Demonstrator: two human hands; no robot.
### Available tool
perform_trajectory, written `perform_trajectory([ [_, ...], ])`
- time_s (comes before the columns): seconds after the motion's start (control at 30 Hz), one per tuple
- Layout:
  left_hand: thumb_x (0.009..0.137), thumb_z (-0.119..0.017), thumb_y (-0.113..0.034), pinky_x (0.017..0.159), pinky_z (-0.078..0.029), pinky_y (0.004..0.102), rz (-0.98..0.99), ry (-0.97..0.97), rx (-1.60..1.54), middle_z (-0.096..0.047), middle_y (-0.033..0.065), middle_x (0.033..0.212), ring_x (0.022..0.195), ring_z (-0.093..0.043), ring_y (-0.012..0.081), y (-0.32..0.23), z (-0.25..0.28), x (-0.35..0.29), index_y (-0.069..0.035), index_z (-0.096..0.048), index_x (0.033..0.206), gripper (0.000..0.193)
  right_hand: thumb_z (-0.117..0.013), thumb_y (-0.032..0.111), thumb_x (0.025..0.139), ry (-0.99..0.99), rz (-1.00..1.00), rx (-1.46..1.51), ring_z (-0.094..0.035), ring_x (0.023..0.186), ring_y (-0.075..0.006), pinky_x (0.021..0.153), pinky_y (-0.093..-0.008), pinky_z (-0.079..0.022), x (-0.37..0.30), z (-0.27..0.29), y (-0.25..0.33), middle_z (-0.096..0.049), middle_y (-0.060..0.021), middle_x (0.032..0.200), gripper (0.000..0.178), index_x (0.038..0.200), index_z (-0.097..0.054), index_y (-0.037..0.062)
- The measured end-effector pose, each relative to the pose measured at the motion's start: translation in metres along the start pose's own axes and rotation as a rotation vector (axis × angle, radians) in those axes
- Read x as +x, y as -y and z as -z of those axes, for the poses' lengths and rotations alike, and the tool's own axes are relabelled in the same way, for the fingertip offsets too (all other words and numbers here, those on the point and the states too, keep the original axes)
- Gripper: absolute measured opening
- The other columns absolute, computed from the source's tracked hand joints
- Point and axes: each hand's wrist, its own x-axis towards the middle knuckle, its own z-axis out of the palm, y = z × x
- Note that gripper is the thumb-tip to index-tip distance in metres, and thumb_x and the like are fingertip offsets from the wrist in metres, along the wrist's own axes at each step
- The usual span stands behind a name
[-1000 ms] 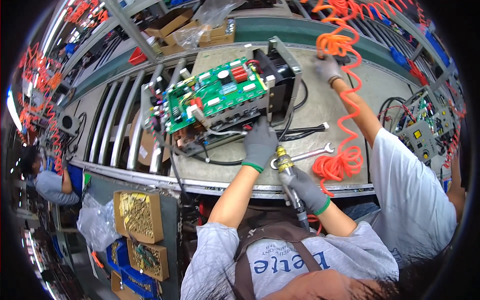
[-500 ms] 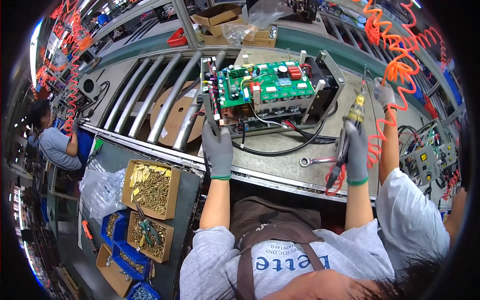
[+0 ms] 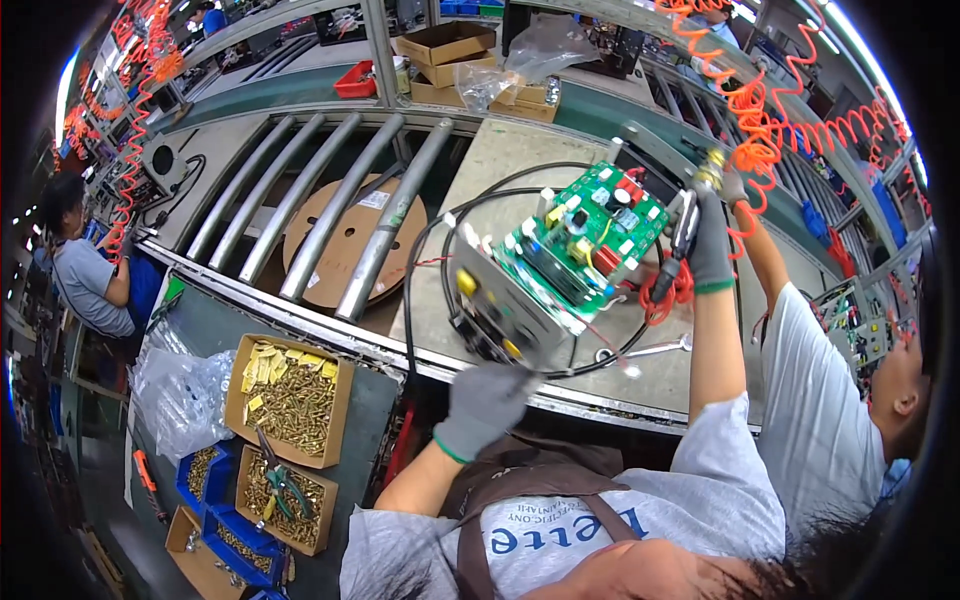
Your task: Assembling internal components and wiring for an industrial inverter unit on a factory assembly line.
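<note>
An electronic unit (image 3: 590,240) with a green circuit board on top lies slanted on the metal worktop (image 3: 500,150). Its grey front panel (image 3: 515,300), carrying yellow and black parts, faces me at the lower left. My left hand (image 3: 487,405), in a grey glove, is at the panel's near lower edge; motion smears its fingers, so grip or touch cannot be made out. My gloved right hand (image 3: 712,250) is wrapped round a power screwdriver (image 3: 686,232), beside the unit's right side, its yellow head pointing away from me. An orange coiled hose trails from the tool.
A wrench (image 3: 650,350) and a looped black cable (image 3: 412,290) lie around the unit. Rollers (image 3: 320,210) run left, above a cardboard reel (image 3: 340,250). Boxes of brass screws (image 3: 290,410) and pliers (image 3: 283,480) sit nearer left. At right, a co-worker's hand (image 3: 733,187) reaches close.
The unit has turned, its front panel swinging from the left toward me. My left hand has come down and nearer. My right hand has shifted slightly farther away with the screwdriver.
</note>
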Motion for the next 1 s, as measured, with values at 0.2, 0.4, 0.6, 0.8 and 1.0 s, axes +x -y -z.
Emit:
perform_trajectory([
  [0.2, 0.083, -0.068, -0.03, 0.053, -0.05, 0.0338, -0.186, 0.101, -0.22, -0.069, 0.0038, 0.074, 0.062, -0.065, 0.0205, -0.045, -0.076, 0.035, -0.012, -0.071, 0.079, 0.018, -0.059, 0.036, 0.087, 0.231, -0.087, -0.465, -0.057, 0.046, -0.0133, 0.039, -0.0286, -0.051, 0.04, -0.008, 0.045, -0.058, -0.0022, 0.069, 0.027, 0.094, -0.058, 0.009],
  [0.4, 0.087, -0.062, -0.034, 0.053, -0.049, 0.0362, -0.126, 0.051, -0.169, -0.067, 0.0055, 0.072, 0.06, -0.064, 0.0226, -0.059, -0.144, 0.071, -0.012, -0.069, 0.077, 0.025, -0.059, 0.026, 0.085, 0.238, -0.023, -0.576, -0.055, 0.052, -0.0089, 0.045, -0.0222, -0.045, -0.028, 0.043, 0.076, -0.06, -0.0019, 0.074, 0.03, 0.102, -0.062, 0.0017],
  [0.6, 0.09, -0.053, -0.032, 0.056, -0.053, 0.0405, -0.091, 0.149, -0.021, -0.066, 0.0114, 0.069, 0.063, -0.067, 0.0281, -0.078, -0.248, 0.13, -0.009, -0.065, 0.101, 0.028, -0.058, 0.025, 0.083, 0.013, 0.067, -0.203, -0.06, 0.05, -0.0133, 0.043, -0.0246, -0.048, -0.128, 0.094, 0.071, -0.065, -0.009, 0.08, 0.042, 0.116, -0.054, -0.0011],
  [0.8, 0.09, -0.047, -0.02, 0.062, -0.054, 0.0439, 0.123, 0.212, -0.103, -0.067, 0.0133, 0.074, 0.072, -0.068, 0.0308, -0.115, -0.317, 0.179, -0.009, -0.061, 0.107, 0.024, -0.061, 0.002, 0.073, -0.027, 0.113, -0.487, -0.06, 0.061, -0.0122, 0.053, -0.0249, -0.05, -0.192, 0.088, 0.079, -0.063, -0.0082, 0.084, 0.042, 0.115, -0.053, 0.0037],
  [1.0, 0.073, -0.064, -0.018, 0.061, -0.052, 0.0394, -0.405, 0.319, -0.401, -0.068, 0.0047, 0.087, 0.077, -0.067, 0.0224, -0.053, -0.168, 0.107, -0.017, -0.068, 0.1, 0.027, -0.072, 0.004, 0.067, 0.257, 0.164, -1.041, -0.061, 0.081, -0.0114, 0.073, -0.0275, -0.05, -0.206, 0.114, 0.068, -0.063, -0.0027, 0.088, 0.042, 0.107, -0.061, 0.0035],
])
